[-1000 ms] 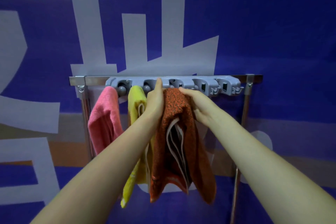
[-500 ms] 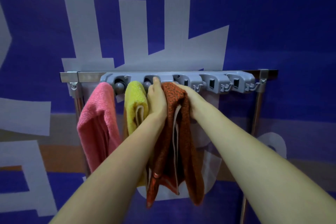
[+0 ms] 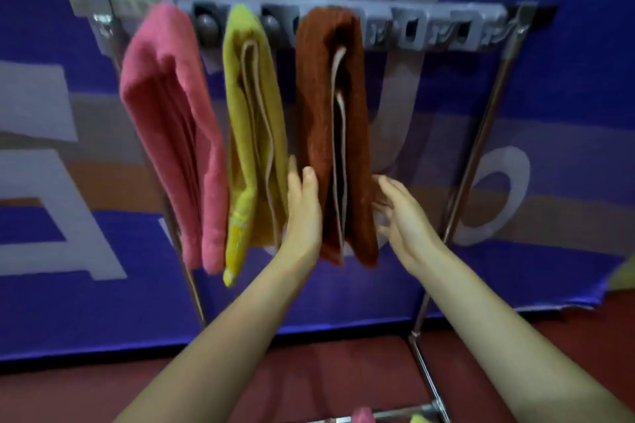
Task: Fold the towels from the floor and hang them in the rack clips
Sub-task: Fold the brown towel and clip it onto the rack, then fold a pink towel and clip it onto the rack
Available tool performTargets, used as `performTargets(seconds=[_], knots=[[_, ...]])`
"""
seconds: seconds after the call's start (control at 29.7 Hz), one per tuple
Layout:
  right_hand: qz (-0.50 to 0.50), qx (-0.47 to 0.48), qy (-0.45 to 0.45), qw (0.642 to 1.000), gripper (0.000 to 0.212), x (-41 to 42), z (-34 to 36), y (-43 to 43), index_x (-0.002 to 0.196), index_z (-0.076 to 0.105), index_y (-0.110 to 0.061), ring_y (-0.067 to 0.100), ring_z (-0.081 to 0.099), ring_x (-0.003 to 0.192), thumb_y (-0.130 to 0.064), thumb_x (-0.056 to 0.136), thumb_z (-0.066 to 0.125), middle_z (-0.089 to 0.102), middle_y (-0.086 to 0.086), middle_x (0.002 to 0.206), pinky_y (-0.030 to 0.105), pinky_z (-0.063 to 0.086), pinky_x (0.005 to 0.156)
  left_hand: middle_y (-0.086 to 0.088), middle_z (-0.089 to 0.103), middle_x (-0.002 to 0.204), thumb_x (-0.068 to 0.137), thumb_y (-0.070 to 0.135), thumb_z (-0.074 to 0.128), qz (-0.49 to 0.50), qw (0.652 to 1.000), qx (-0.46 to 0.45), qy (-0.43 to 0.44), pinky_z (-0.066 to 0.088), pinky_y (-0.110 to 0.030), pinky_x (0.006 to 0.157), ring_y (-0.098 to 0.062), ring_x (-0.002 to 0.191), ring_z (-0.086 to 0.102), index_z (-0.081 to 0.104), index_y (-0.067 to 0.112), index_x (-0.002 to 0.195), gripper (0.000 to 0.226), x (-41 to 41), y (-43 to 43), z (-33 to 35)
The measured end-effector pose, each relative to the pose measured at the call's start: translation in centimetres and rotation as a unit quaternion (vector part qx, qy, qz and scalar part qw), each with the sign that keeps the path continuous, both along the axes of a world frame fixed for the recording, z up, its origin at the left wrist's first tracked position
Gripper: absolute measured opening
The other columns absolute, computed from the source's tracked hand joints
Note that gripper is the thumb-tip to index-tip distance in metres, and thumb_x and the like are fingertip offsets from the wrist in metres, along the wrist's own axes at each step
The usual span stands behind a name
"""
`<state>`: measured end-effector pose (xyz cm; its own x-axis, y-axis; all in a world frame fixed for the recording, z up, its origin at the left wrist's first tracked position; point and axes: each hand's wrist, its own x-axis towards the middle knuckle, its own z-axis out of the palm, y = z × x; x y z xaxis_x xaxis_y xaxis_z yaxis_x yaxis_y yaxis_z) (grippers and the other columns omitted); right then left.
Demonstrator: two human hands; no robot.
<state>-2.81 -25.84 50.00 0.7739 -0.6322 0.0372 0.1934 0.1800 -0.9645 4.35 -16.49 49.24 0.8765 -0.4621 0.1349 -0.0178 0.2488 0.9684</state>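
Note:
Three folded towels hang from the grey clip rack (image 3: 415,29): a pink towel (image 3: 171,134) at the left, a yellow towel (image 3: 252,147) beside it, and a rust-brown towel (image 3: 323,120) in the third clip. My left hand (image 3: 304,206) lies flat with straight fingers against the brown towel's left side, low down. My right hand (image 3: 403,216) is spread, fingers straight, touching the towel's lower right edge. Two clips to the right of the brown towel hold nothing.
The rack's metal legs (image 3: 467,175) run down to a red-brown floor (image 3: 309,378). A blue and grey banner (image 3: 549,113) hangs behind. At the bottom edge a pink cloth (image 3: 362,417) and a yellowish cloth (image 3: 419,419) peek in by the base bar.
Both hands have let go of the brown towel's top at the clip and slid down to its lower half. The towel now hangs on its own. The view has tilted down.

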Motion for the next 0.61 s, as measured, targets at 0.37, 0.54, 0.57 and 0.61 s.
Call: performTargets(seconds=[0.37,0.54,0.57,0.61], knots=[[-0.016,0.020,0.221,0.975,0.014,-11.5,-20.1,1.4,0.100,0.053,-0.018,0.011,0.057,0.080,-0.011,0.092,0.044,0.058,-0.002,0.090,0.026,0.045,0.076,-0.004,0.044,0.121,0.096,0.017,0.036,-0.025,0.990,0.132,0.051,0.033,0.000,0.082,-0.008,0.110,0.041,0.035,0.010,0.132,0.036,-7.6,3.3,-18.1],[-0.027,0.045,0.361,0.931,0.016,-16.2,-31.6,1.7,0.086,0.058,-0.021,0.014,0.055,0.077,-0.008,0.088,0.050,0.058,0.003,0.093,0.021,0.042,0.067,0.001,0.051,0.081,0.096,0.018,0.037,-0.069,0.958,0.205,0.189,0.039,-0.008,0.054,-0.009,0.071,0.047,0.046,0.023,0.090,0.012,-11.0,4.9,-28.5],[-0.033,0.045,0.388,0.920,0.014,-16.8,-33.7,1.5,0.089,0.060,-0.018,0.016,0.055,0.078,-0.007,0.088,0.051,0.057,0.004,0.097,0.021,0.042,0.066,0.003,0.051,0.078,0.096,0.020,0.036,-0.080,0.946,0.223,0.222,0.039,-0.013,0.053,-0.009,0.067,0.047,0.044,0.024,0.083,0.016,-11.2,5.0,-29.9],[-0.033,0.047,0.421,0.905,0.015,-17.6,-36.0,1.5,0.096,0.062,-0.013,0.016,0.055,0.077,-0.007,0.088,0.051,0.056,0.005,0.100,0.022,0.041,0.065,0.002,0.052,0.076,0.097,0.023,0.035,-0.086,0.932,0.244,0.256,0.038,-0.019,0.054,-0.011,0.064,0.048,0.042,0.024,0.081,0.017,-11.5,5.3,-31.7]])
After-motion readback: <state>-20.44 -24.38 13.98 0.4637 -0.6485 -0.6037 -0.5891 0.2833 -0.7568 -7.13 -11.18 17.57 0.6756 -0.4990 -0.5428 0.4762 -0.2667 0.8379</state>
